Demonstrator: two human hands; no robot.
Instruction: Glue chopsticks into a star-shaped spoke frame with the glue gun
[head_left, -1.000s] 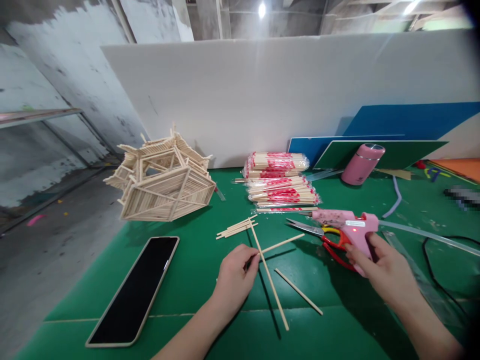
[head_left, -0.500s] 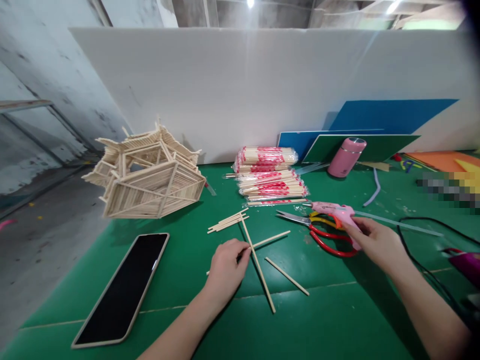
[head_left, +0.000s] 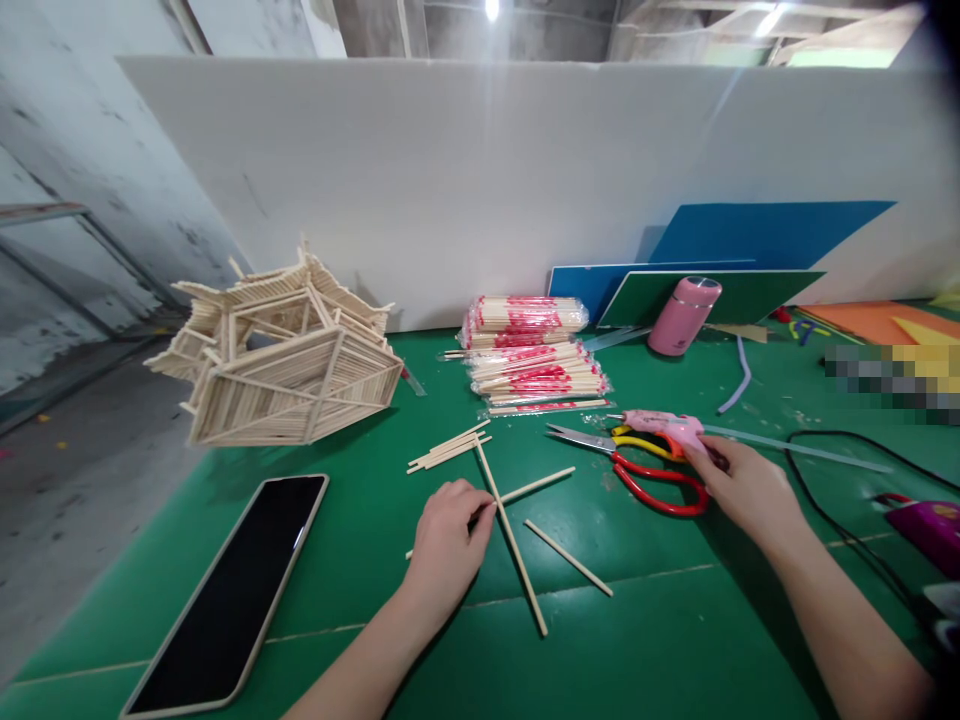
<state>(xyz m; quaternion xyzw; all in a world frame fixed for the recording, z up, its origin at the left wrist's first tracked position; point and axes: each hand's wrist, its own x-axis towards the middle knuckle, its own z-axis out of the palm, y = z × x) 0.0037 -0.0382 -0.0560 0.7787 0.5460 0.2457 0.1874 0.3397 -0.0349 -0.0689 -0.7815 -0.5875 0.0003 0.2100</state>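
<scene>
My left hand (head_left: pixel 450 530) is closed, thumb and fingers pinching the wooden sticks where they cross. One long chopstick (head_left: pixel 517 555) runs toward me, and another chopstick (head_left: pixel 536 484) slants across it, its middle hidden under the hand. My right hand (head_left: pixel 750 492) is wrapped round the handle of a pink hot glue gun (head_left: pixel 660 424), whose nozzle points left and whose clear glue stick (head_left: pixel 802 448) sticks out behind. Under the gun lie scissors (head_left: pixel 652 480) with red and yellow handles. A shorter loose stick (head_left: pixel 568 557) rests right of the crossed pair.
Beyond my left hand lie several cut sticks (head_left: pixel 450 448) and wrapped chopstick bundles (head_left: pixel 536 365). A wooden stick model (head_left: pixel 300 375) stands back left, above a phone (head_left: pixel 229 590). A pink bottle (head_left: pixel 684 317) stands back right. A black cable (head_left: pixel 862 436) curves across the right side.
My right hand has closed further round the glue gun's handle, covering more of it. My left hand stays on the crossed sticks. The whole view has shifted slightly.
</scene>
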